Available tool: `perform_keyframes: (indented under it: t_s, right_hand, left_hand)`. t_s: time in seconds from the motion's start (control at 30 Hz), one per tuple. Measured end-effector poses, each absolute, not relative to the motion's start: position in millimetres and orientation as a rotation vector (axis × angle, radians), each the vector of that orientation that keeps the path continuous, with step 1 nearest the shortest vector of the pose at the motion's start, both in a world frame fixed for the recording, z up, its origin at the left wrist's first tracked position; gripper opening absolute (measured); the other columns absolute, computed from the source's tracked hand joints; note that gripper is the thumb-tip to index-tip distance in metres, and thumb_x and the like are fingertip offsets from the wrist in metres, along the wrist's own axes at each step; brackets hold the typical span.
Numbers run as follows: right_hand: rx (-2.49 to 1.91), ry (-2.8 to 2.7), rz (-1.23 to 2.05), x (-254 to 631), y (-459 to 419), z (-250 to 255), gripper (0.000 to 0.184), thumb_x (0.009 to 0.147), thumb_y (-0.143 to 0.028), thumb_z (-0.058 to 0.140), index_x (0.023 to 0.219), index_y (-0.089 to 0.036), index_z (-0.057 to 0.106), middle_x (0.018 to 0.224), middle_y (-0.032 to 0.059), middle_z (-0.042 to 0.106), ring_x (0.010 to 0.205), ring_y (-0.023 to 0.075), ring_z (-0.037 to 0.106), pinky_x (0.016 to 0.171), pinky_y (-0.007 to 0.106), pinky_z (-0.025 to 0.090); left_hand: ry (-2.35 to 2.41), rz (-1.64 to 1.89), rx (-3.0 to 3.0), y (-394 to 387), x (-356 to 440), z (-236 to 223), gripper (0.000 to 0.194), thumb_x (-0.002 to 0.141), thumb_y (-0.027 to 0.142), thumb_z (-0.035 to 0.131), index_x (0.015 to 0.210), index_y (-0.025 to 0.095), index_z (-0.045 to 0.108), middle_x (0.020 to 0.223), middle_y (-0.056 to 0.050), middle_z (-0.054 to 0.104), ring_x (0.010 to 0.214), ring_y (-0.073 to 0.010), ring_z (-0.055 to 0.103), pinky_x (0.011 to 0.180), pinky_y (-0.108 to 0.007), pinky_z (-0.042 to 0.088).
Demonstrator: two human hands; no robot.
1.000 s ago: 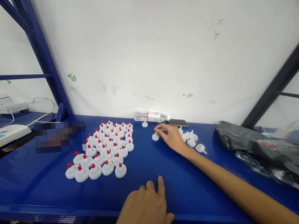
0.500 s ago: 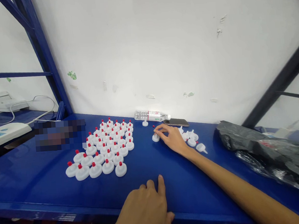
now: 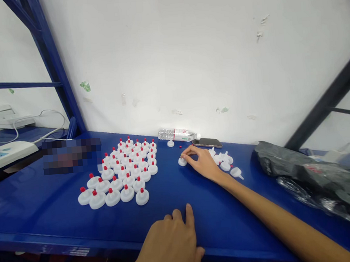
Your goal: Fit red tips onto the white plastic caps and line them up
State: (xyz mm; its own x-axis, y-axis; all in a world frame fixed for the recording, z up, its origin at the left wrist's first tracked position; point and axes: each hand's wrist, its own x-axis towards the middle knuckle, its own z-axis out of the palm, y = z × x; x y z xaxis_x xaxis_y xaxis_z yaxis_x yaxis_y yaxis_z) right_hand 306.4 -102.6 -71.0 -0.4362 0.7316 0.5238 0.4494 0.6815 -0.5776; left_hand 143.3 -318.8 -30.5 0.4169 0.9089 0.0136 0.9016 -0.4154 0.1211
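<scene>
My right hand (image 3: 202, 161) pinches the spout of a small white funnel (image 3: 182, 161), which stands wide side down on the blue table (image 3: 173, 187). Its tip is hidden by the fingertips, so I cannot tell whether a cap is on it. A loose red cap (image 3: 180, 147) lies just behind. My left hand (image 3: 172, 244) is palm down at the front edge, index finger stretched out, holding nothing. To the left stand several white funnels (image 3: 142, 197) with red caps on their spouts. Bare white funnels (image 3: 236, 172) lie in a loose pile beyond my right wrist.
A clear water bottle (image 3: 179, 135) lies along the wall, with one funnel (image 3: 170, 143) in front and a phone (image 3: 206, 143) beside it. Dark plastic bagging (image 3: 312, 176) covers the right side. A blue metal post (image 3: 56, 63) rises at the left.
The view has shifted slightly. My right hand keeps its pinch at the funnel's spout, the fingertips a little lower on it. My left hand stays in place.
</scene>
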Motion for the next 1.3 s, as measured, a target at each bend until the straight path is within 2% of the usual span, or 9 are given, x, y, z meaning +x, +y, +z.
perform_keyframes:
  t_s: [0.3,0.37,0.5,0.57,0.67,0.77,0.9,1.07,1.3]
  right_hand:
    - [-0.918,-2.085,0.517,306,-101,-70,0.015,0.093,-0.031,0.063,0.082,-0.021,0.068,0.089,0.0028,0.078,0.086,0.0218,0.073,0.08,0.032,0.052]
    - [-0.91,-2.093,0.527,303,-106,-69,0.015,0.092,-0.03,0.065,0.081,-0.021,0.068,0.089,0.0027,0.079,0.086,0.0219,0.074,0.08,0.032,0.052]
    - [-0.811,-2.142,0.616,294,-126,-63,0.014,0.092,-0.027,0.065,0.08,-0.022,0.07,0.09,0.0018,0.079,0.088,0.0217,0.074,0.081,0.031,0.052]
    - [-0.739,-2.174,0.721,290,-137,-60,0.013,0.091,-0.026,0.066,0.08,-0.022,0.071,0.09,0.0014,0.079,0.087,0.0208,0.073,0.08,0.03,0.052]
    - [-0.652,-2.233,1.004,287,-148,-54,0.012,0.088,-0.029,0.07,0.08,-0.02,0.072,0.089,0.0021,0.078,0.086,0.0208,0.072,0.079,0.03,0.053]
    - [-0.555,-2.291,1.334,288,-150,-49,0.015,0.083,-0.034,0.075,0.082,-0.019,0.074,0.095,0.0028,0.077,0.088,0.021,0.071,0.079,0.03,0.053]
    - [-0.507,-2.373,1.469,294,-146,-46,0.014,0.08,-0.033,0.076,0.085,-0.02,0.078,0.091,0.0006,0.075,0.084,0.0181,0.068,0.075,0.027,0.052]
    - [-0.541,-2.434,1.572,299,-139,-45,0.023,0.076,-0.04,0.081,0.084,-0.019,0.078,0.083,-0.0002,0.073,0.076,0.0164,0.065,0.07,0.025,0.051]
    - [-0.44,-2.47,1.666,301,-139,-38,0.019,0.077,-0.038,0.081,0.084,-0.021,0.081,0.092,0.0014,0.076,0.091,0.0195,0.068,0.086,0.029,0.05]
  left_hand:
    - [1.671,-0.128,2.455,-301,159,-28,0.063,0.09,0.025,0.059,0.151,0.009,0.047,0.108,-0.022,0.075,0.089,-0.0327,0.075,0.068,-0.036,0.059]
    - [1.662,-0.125,2.455,-302,157,-24,0.061,0.091,0.024,0.057,0.15,0.01,0.049,0.11,-0.021,0.074,0.09,-0.0327,0.075,0.07,-0.037,0.059]
    - [1.759,-0.059,2.449,-304,151,-10,0.044,0.093,0.018,0.053,0.136,0.013,0.062,0.114,-0.02,0.071,0.089,-0.0306,0.074,0.071,-0.036,0.059]
    - [1.892,0.0,2.457,-301,149,-6,0.044,0.093,0.015,0.051,0.137,0.015,0.06,0.12,-0.021,0.068,0.088,-0.0274,0.074,0.071,-0.032,0.059]
    - [2.115,-0.007,2.425,-291,149,-7,0.054,0.095,0.012,0.047,0.149,0.019,0.048,0.124,-0.02,0.065,0.084,-0.025,0.074,0.065,-0.029,0.059]
    - [2.165,0.027,2.437,-282,151,-16,0.056,0.096,0.01,0.046,0.151,0.022,0.043,0.113,-0.014,0.067,0.079,-0.0232,0.074,0.062,-0.027,0.058]
    - [2.086,0.078,2.472,-275,151,-22,0.059,0.094,0.004,0.042,0.15,0.023,0.041,0.099,-0.009,0.068,0.073,-0.0223,0.074,0.059,-0.028,0.057]
    - [1.987,0.025,2.384,-273,152,-14,0.045,0.096,0.008,0.043,0.138,0.019,0.052,0.099,-0.01,0.07,0.077,-0.0247,0.074,0.064,-0.031,0.058]
    - [1.928,0.04,2.228,-269,156,-9,0.024,0.095,0.015,0.052,0.112,0.015,0.069,0.104,-0.012,0.074,0.09,-0.0307,0.075,0.071,-0.036,0.058]
